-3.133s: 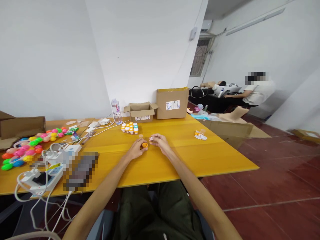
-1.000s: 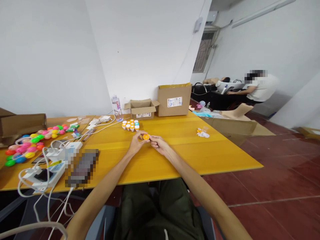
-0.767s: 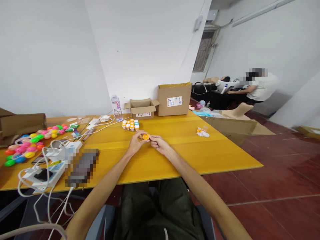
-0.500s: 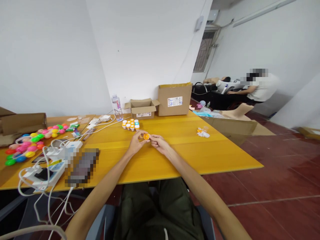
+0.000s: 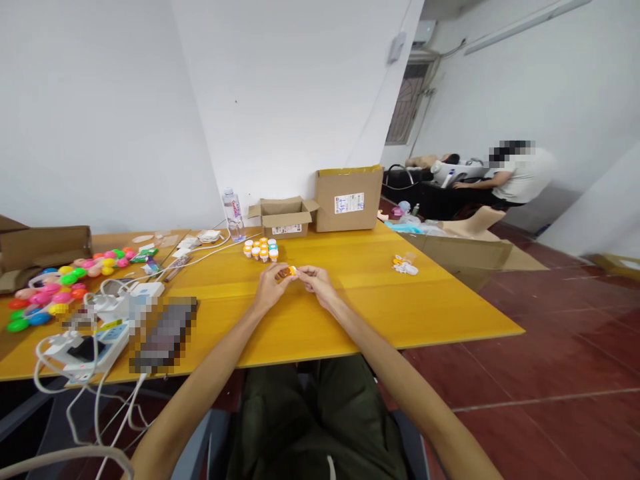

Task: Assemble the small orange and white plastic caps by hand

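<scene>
A small round orange piece, cap-like with a white part showing, is held between my two hands above the table. My left hand pinches its left side between thumb and fingers. At its right side, the closed fingertips of my right hand grip it too and hide part of it. Just beyond my left hand stands a tight group of small white pieces with orange, white and teal tops. Further right lies a loose pile of small white and orange parts.
An open small carton, a taller cardboard box and a water bottle stand at the back. Power strips with cables, a phone and colourful balls lie left. Another person sits far right.
The orange piece has turned from showing its hollow round face to a more edge-on view. My right fingertips have shifted slightly left and closer to my left hand.
</scene>
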`<control>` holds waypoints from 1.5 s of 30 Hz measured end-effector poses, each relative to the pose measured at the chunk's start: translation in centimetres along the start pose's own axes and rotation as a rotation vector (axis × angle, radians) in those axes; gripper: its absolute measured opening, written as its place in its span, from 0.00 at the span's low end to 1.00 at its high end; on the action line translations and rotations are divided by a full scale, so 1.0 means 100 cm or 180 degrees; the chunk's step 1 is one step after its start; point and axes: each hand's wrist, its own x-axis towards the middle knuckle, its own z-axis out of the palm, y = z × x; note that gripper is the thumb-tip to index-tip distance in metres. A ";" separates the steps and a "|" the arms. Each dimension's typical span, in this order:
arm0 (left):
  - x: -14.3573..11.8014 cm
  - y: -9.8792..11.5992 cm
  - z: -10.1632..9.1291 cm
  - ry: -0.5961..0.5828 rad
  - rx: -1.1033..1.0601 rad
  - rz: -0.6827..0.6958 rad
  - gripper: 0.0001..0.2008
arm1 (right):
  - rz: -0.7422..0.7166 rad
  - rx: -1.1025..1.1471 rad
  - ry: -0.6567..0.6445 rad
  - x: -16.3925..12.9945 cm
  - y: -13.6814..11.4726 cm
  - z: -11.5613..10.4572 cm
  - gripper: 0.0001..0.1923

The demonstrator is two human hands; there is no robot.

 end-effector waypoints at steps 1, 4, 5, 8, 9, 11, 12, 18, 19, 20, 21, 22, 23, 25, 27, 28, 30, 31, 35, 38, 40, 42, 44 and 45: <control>0.000 0.000 0.000 -0.0008 -0.0004 -0.0023 0.12 | 0.0001 0.0012 0.0016 0.000 0.000 0.000 0.18; 0.000 0.000 0.000 -0.0055 -0.0019 -0.0026 0.13 | 0.0020 0.0046 0.0027 0.000 0.000 0.000 0.18; -0.001 0.000 0.000 -0.0067 -0.0017 -0.0012 0.13 | 0.0029 0.0052 0.0027 0.000 0.000 -0.001 0.18; -0.002 0.000 0.000 -0.0106 -0.0004 0.0038 0.15 | 0.0040 0.0053 0.0039 -0.001 -0.001 -0.001 0.19; -0.002 0.000 0.001 -0.0133 -0.0003 0.0058 0.17 | 0.0040 0.0050 0.0046 -0.002 -0.002 -0.002 0.19; -0.002 -0.001 0.001 -0.0196 0.0002 0.0101 0.17 | 0.0042 0.0034 0.0048 -0.002 -0.002 -0.002 0.18; -0.002 -0.001 0.001 -0.0221 0.0005 0.0117 0.16 | 0.0048 0.0021 0.0044 -0.002 -0.002 -0.002 0.18; -0.002 0.003 -0.001 -0.0254 0.0043 0.0107 0.11 | 0.0052 -0.0059 0.0036 -0.002 -0.002 -0.001 0.18; -0.002 0.004 -0.001 -0.0253 0.0055 0.0108 0.11 | 0.0046 -0.0060 0.0035 -0.002 -0.002 -0.001 0.18; -0.002 0.006 -0.001 -0.0252 0.0067 0.0114 0.11 | 0.0048 -0.0060 0.0028 -0.002 -0.003 -0.001 0.18; -0.002 0.007 -0.002 -0.0245 0.0078 0.0125 0.11 | 0.0059 -0.0060 0.0013 -0.003 -0.003 -0.001 0.18; -0.001 0.008 -0.002 -0.0230 0.0089 0.0138 0.11 | 0.0077 -0.0064 -0.0018 -0.003 -0.003 -0.002 0.18; -0.001 0.008 -0.002 -0.0217 0.0097 0.0151 0.10 | 0.0098 -0.0072 -0.0068 -0.003 -0.003 -0.002 0.18; -0.001 0.009 -0.002 -0.0199 0.0090 0.0155 0.09 | 0.0134 -0.0099 -0.0191 -0.003 -0.003 -0.003 0.18; 0.000 0.009 -0.002 -0.0188 0.0047 0.0112 0.08 | 0.0156 -0.0126 -0.0291 -0.002 -0.002 -0.003 0.18; 0.000 0.008 -0.001 -0.0181 0.0015 0.0074 0.08 | 0.0163 -0.0134 -0.0315 -0.002 -0.001 -0.003 0.18; 0.001 0.008 -0.001 -0.0157 -0.0058 -0.0026 0.08 | 0.0157 -0.0117 -0.0278 0.000 0.001 -0.004 0.18; 0.001 0.007 -0.001 -0.0142 -0.0097 -0.0082 0.08 | 0.0137 -0.0091 -0.0210 0.002 0.002 -0.005 0.18; 0.002 0.003 -0.002 -0.0232 -0.0250 -0.0303 0.08 | -0.0001 0.0107 0.0254 0.012 0.009 -0.013 0.14; 0.002 -0.002 -0.002 -0.0452 -0.0258 -0.0381 0.09 | -0.0047 0.0207 0.0497 0.020 0.014 -0.023 0.09; 0.001 -0.005 -0.001 -0.0575 -0.0159 -0.0346 0.09 | -0.0028 0.0215 0.0590 0.023 0.018 -0.028 0.10; 0.000 -0.007 0.000 -0.0708 0.0019 -0.0205 0.08 | -0.0039 0.0185 0.0544 0.024 0.021 -0.030 0.11; -0.002 -0.008 0.002 -0.0868 0.0197 0.0008 0.06 | -0.0140 0.0108 0.0393 0.024 0.023 -0.028 0.11; -0.003 -0.009 0.002 -0.0944 0.0257 0.0107 0.06 | -0.0217 0.0034 0.0322 0.023 0.024 -0.027 0.11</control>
